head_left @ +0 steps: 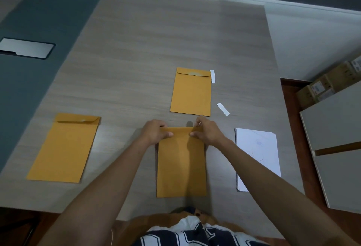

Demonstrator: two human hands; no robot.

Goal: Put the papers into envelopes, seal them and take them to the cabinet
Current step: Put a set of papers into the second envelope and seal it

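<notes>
At the top edge of the envelope (181, 163) lying before me on the table (148, 50), my left hand (156, 131) and right hand (208, 131) pinch its flap, papers (257, 154) just right, two other envelopes (191, 92) beyond and left.

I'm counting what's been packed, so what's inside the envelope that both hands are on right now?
That cannot be seen. The envelope lies flat on the table, its paper opaque, and the left hand and right hand cover its top edge. Loose white papers lie beside it.
</notes>
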